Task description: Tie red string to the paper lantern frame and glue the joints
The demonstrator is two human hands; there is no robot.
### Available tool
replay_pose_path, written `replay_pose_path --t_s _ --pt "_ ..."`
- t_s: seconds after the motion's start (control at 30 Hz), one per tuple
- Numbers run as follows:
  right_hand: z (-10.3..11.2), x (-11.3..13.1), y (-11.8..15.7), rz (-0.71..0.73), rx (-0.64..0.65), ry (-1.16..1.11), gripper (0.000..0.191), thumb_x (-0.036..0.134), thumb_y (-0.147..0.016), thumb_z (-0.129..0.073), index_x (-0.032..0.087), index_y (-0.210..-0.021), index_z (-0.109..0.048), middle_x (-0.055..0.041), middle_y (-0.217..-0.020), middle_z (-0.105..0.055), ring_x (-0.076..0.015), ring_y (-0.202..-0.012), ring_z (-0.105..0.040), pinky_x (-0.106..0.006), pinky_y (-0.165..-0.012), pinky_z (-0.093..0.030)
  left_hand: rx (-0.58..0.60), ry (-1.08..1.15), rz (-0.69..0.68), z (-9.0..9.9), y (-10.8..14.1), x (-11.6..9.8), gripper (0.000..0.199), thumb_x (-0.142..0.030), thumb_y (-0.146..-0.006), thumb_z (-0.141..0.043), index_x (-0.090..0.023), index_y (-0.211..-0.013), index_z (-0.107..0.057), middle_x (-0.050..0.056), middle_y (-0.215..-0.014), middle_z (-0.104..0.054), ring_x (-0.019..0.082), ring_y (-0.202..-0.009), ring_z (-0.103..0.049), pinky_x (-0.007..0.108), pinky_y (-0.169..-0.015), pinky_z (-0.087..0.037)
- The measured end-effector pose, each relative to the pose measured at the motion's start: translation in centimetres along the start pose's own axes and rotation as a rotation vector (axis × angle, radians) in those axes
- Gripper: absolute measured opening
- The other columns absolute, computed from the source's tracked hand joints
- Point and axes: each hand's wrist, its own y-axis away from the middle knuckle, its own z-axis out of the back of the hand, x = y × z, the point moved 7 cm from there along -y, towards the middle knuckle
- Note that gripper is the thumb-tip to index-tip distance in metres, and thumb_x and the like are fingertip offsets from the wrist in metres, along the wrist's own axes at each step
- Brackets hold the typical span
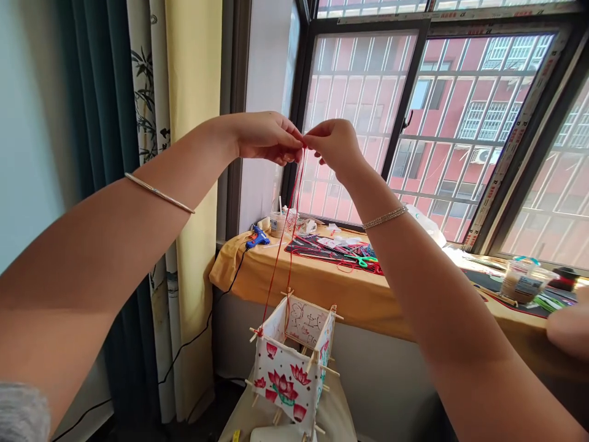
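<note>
Both hands meet in the air before the window. My left hand [271,139] has its fingers closed on a red string [281,239], and my right hand [334,144] pinches the same string close beside it. Two strands hang down from the fingertips to a square lantern [288,380] of wooden sticks and white panels, painted with pink lotus flowers. One strand reaches its left front corner, the other its back left corner. The lantern stands over a cloth-covered seat, its top open.
Beyond the lantern, a windowsill under orange cloth [230,264] bears a blue glue gun [257,237], green scissors [363,261], cords and a plastic cup [522,279]. Curtains [193,184] hang at left. Part of another person's arm [570,328] shows at right.
</note>
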Motion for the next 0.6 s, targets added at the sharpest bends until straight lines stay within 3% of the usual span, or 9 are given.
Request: replay_pose_path --t_s 0.17,0.43,0.6 --pt "-0.4 0.2 0.2 -0.017 0.038 0.005 0.008 0.013 -0.073 -0.058 0.014 -0.064 -0.058 0.0002 -0.062 -0.054 -0.011 -0.06 -0.052 -0.025 -0.057 -0.043 -0.012 0.084 0.043 -0.3 0.4 0.1 0.005 -0.015 -0.075 -0.059 -0.014 -0.071 -0.063 0.002 -0.067 -0.057 0.007 -0.055 -0.045 0.025 -0.059 -0.032" --pt "-1.1 0.4 0.4 -0.034 0.1 0.07 0.013 0.011 -0.073 -0.059 0.011 -0.061 -0.058 0.0002 -0.057 -0.052 -0.0101 -0.056 -0.052 -0.024 -0.054 -0.041 0.082 0.155 0.054 -1.4 1.5 -0.5 0.014 -0.007 -0.082 -0.05 -0.014 -0.085 -0.062 -0.005 -0.061 -0.052 0.005 -0.055 -0.039 0.023 -0.06 -0.026" --pt "-1.6 0.2 -0.1 0.012 0.12 0.036 0.014 0.009 -0.072 -0.058 0.013 -0.059 -0.057 -0.0001 -0.057 -0.053 -0.0101 -0.055 -0.051 -0.022 -0.05 -0.038 -0.01 0.101 0.038 -0.7 0.7 -0.1 0.022 -0.001 -0.085 -0.041 -0.01 -0.086 -0.062 -0.003 -0.058 -0.049 0.004 -0.05 -0.039 0.025 -0.057 -0.023"
